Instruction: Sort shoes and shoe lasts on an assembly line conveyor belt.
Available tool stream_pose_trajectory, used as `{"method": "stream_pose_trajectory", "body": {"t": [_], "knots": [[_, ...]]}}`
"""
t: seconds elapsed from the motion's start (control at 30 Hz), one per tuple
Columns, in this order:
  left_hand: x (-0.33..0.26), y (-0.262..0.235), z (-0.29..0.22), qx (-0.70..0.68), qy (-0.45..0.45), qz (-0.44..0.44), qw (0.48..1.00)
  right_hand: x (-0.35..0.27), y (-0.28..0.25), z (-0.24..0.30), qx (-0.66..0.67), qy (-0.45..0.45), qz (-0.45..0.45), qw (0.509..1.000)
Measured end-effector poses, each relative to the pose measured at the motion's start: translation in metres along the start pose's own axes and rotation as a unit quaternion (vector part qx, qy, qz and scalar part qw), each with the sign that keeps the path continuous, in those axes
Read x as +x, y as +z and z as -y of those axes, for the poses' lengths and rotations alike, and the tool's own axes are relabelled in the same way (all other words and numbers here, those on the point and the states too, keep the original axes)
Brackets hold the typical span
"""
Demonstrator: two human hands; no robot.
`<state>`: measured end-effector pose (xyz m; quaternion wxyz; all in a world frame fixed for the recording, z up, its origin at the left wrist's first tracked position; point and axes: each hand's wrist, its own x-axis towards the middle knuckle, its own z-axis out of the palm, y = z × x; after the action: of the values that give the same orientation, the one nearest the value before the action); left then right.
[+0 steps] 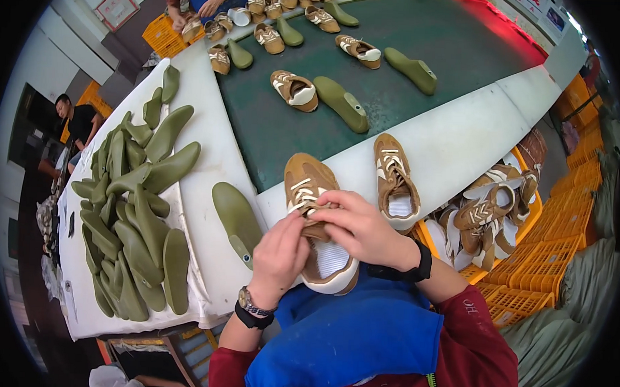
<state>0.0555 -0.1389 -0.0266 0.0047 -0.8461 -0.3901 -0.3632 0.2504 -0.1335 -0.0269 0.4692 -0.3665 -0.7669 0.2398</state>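
Note:
A brown sneaker [309, 167] with white stripes rests on the white table edge in front of me, toe pointing away. My left hand [278, 252] is closed in a pinch at the white shoelace [300, 191] on its left side. From the right, my right hand [363, 228] pinches at the same lacing, close to the tongue; the fingertips hide the exact grip. The striped insole shows in the opening. A matching sneaker [391, 165] lies to the right, untouched. Left of the held shoe lies a green shoe last [233, 211].
A large pile of green shoe lasts [141, 235] covers the white table at left. Sneakers and lasts sit on the dark green belt [258, 116]. An orange crate [533, 218] full of sneakers stands at right, beside stacked crates. Another person's hands [211, 6] work at the far end.

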Motion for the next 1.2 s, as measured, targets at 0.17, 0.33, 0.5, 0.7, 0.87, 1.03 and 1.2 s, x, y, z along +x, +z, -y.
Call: {"method": "stream_pose_trajectory", "body": {"t": [0.17,0.33,0.5,0.7,0.87,1.03,1.2], "knots": [[0.014,-0.006,-0.005,-0.037,-0.043,-0.022,0.998,0.003,0.007,0.004,-0.111,0.006,0.061,0.992],[0.018,-0.017,-0.008,-0.081,-0.083,0.022,0.993,0.008,0.009,-0.003,-0.047,0.015,-0.029,0.998],[0.013,-0.022,-0.008,-0.169,-0.141,0.155,0.963,0.009,0.009,0.003,-0.026,0.045,-0.016,0.999],[-0.015,-0.009,0.000,-0.429,-0.357,0.019,0.830,0.008,0.006,0.010,0.053,0.105,-0.003,0.993],[-0.002,-0.014,-0.019,-0.555,-0.398,-0.064,0.727,0.006,0.001,0.024,0.156,0.235,0.048,0.958],[0.003,-0.023,-0.032,-0.584,-0.371,-0.109,0.714,0.000,0.003,0.027,0.180,0.180,0.005,0.967],[0.000,-0.028,-0.032,-0.563,-0.367,-0.088,0.736,-0.001,0.000,0.030,0.186,0.183,0.015,0.965]]}}
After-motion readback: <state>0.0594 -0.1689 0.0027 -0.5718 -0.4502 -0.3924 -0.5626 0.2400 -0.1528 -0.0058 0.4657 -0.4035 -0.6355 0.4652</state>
